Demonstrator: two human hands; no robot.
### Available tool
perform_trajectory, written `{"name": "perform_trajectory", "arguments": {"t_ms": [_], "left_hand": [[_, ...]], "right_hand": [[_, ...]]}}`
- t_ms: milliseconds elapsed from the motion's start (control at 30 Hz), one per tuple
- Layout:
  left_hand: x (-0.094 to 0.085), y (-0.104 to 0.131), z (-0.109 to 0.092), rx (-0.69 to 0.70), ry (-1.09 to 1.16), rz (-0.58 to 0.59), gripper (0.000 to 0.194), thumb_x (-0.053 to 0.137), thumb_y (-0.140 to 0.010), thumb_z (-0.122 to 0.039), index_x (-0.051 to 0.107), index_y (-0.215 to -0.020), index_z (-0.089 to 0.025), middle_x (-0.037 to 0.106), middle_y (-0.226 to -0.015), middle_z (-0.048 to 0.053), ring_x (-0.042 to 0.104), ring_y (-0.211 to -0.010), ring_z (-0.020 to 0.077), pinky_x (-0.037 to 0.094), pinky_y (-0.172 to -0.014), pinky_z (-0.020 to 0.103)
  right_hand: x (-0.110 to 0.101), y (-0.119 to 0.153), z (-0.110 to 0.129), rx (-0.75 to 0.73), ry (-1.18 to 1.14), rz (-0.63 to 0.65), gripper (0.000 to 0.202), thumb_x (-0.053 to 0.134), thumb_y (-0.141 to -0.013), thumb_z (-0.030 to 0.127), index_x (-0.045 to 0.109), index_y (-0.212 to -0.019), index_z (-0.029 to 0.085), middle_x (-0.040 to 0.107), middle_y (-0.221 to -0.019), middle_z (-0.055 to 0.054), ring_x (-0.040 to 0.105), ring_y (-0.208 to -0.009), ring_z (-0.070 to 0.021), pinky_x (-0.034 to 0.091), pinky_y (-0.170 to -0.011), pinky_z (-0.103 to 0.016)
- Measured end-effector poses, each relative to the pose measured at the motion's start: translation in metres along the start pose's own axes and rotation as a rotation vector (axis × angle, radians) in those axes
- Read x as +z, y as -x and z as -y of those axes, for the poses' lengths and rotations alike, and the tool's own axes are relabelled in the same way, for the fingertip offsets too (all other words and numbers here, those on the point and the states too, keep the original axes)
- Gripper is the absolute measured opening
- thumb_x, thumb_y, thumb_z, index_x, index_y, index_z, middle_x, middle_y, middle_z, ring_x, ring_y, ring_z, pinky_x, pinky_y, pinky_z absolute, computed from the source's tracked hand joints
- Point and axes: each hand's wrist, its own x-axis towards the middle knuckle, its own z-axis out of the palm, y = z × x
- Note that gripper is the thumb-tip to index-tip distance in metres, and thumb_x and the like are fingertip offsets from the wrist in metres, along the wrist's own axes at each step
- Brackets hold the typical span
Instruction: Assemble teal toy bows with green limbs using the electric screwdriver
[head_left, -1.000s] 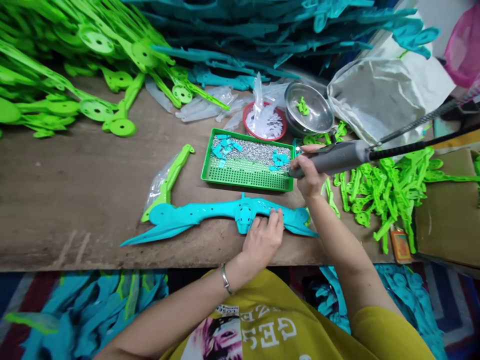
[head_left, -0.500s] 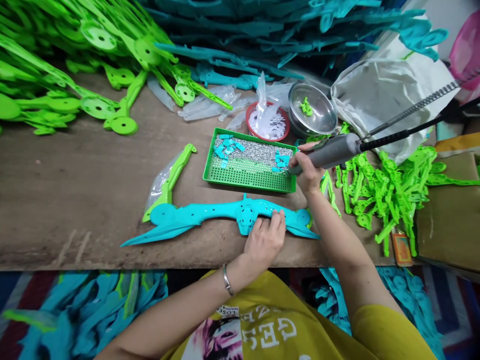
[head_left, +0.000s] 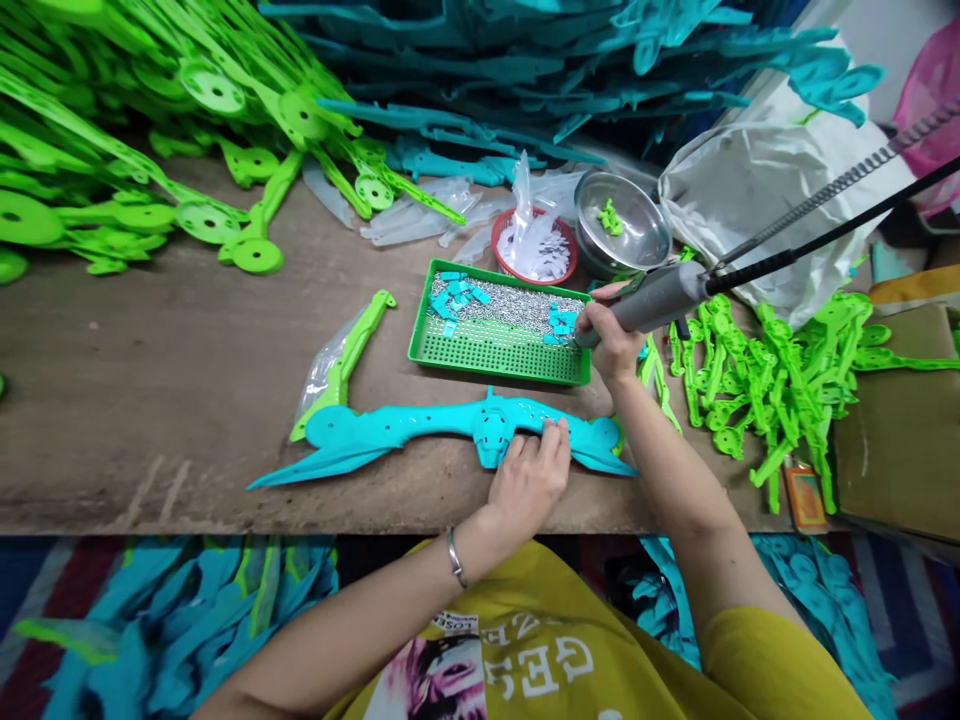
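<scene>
The blue bow-shaped part (head_left: 439, 422) lies lengthwise on the surface (head_left: 172, 390), near its front edge. The left hand (head_left: 530, 475) rests on the part's right half with fingers bent; whether it grips or only presses cannot be determined. The right hand (head_left: 615, 340) is closed around the grey power driver (head_left: 660, 297), whose front end is at the right end of the green tray (head_left: 495, 372). The tray contains small metal pieces (head_left: 517, 305) and blue tabs (head_left: 454, 292). A green arm (head_left: 352, 355) extends upward from the part's left end.
</scene>
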Motion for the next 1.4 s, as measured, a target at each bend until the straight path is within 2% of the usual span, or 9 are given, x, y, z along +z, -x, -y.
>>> {"name": "perform_trajectory", "arguments": {"t_ms": [233,400,500,600,733,900,1167,1300,1400], "left_hand": [[0.002,0.001,0.001,0.006,-0.029,-0.056,0.037,0.055,-0.098,-0.010,0.063,-0.134,-0.006,0.071,-0.121,0.015,0.069,-0.078,0.0182,0.051,-0.072,0.035],[0.000,0.000,0.003,0.013,0.015,0.002,0.038,0.051,-0.100,-0.010,0.060,-0.136,-0.007,0.071,-0.118,0.015,0.068,-0.077,0.0173,0.051,-0.071,0.035],[-0.001,-0.001,0.004,0.025,0.020,0.029,0.038,0.050,-0.100,-0.010,0.059,-0.137,-0.007,0.071,-0.119,0.016,0.069,-0.079,0.0183,0.051,-0.072,0.035],[-0.001,-0.002,0.004,0.034,0.010,0.049,0.038,0.050,-0.101,-0.011,0.059,-0.138,-0.007,0.071,-0.119,0.015,0.069,-0.082,0.0193,0.050,-0.072,0.035],[-0.003,-0.002,0.005,0.039,-0.018,0.039,0.037,0.049,-0.102,-0.011,0.059,-0.138,-0.007,0.072,-0.119,0.014,0.069,-0.081,0.0191,0.050,-0.071,0.034],[-0.004,-0.002,0.006,0.027,0.025,0.072,0.039,0.047,-0.103,-0.011,0.059,-0.139,-0.008,0.071,-0.121,0.015,0.069,-0.079,0.0183,0.050,-0.072,0.035],[-0.001,0.000,0.007,-0.006,0.146,0.139,0.044,0.044,-0.102,-0.010,0.055,-0.145,-0.011,0.068,-0.127,0.019,0.070,-0.087,0.0211,0.052,-0.077,0.036],[-0.002,-0.001,0.004,0.039,0.056,0.093,0.042,0.047,-0.100,-0.009,0.059,-0.140,-0.008,0.070,-0.124,0.018,0.069,-0.080,0.0187,0.053,-0.075,0.034],[-0.006,-0.001,0.002,0.022,0.053,0.071,0.039,0.050,-0.100,-0.013,0.060,-0.137,-0.005,0.071,-0.123,0.018,0.070,-0.080,0.0191,0.054,-0.075,0.034]], "right_hand": [[0.001,-0.003,0.006,-0.032,0.045,0.040,0.023,0.072,-0.081,0.042,0.059,-0.090,0.025,0.051,-0.053,0.009,0.051,-0.044,-0.0105,0.044,-0.048,-0.027],[-0.015,0.010,0.048,-0.043,-0.002,-0.002,0.023,0.073,-0.082,0.043,0.061,-0.090,0.025,0.051,-0.055,0.008,0.053,-0.046,-0.0125,0.047,-0.051,-0.029],[-0.035,0.036,0.079,-0.010,-0.028,0.028,0.023,0.075,-0.081,0.040,0.062,-0.093,0.026,0.052,-0.055,0.008,0.053,-0.045,-0.0130,0.046,-0.048,-0.029],[-0.054,0.065,0.097,0.063,0.006,0.027,0.022,0.075,-0.080,0.037,0.062,-0.093,0.026,0.055,-0.053,0.008,0.052,-0.043,-0.0136,0.046,-0.046,-0.030],[-0.067,0.089,0.094,0.099,0.022,-0.025,0.021,0.075,-0.078,0.033,0.062,-0.093,0.026,0.058,-0.054,0.008,0.055,-0.045,-0.0142,0.048,-0.049,-0.030],[-0.074,0.094,0.079,0.143,0.015,-0.021,0.019,0.076,-0.080,0.034,0.062,-0.090,0.025,0.059,-0.056,0.007,0.056,-0.047,-0.0149,0.049,-0.050,-0.031],[-0.088,0.081,0.070,0.225,0.028,0.373,0.016,0.078,-0.081,0.030,0.064,-0.084,0.023,0.063,-0.061,0.004,0.060,-0.050,-0.0157,0.048,-0.048,-0.030],[-0.073,0.059,0.077,0.241,-0.023,0.486,0.019,0.079,-0.080,0.032,0.067,-0.092,0.022,0.061,-0.056,0.004,0.057,-0.045,-0.0151,0.045,-0.043,-0.029],[-0.046,0.041,0.072,0.063,-0.119,0.312,0.023,0.078,-0.081,0.036,0.066,-0.097,0.026,0.060,-0.055,0.005,0.057,-0.046,-0.0155,0.049,-0.049,-0.031]]}}
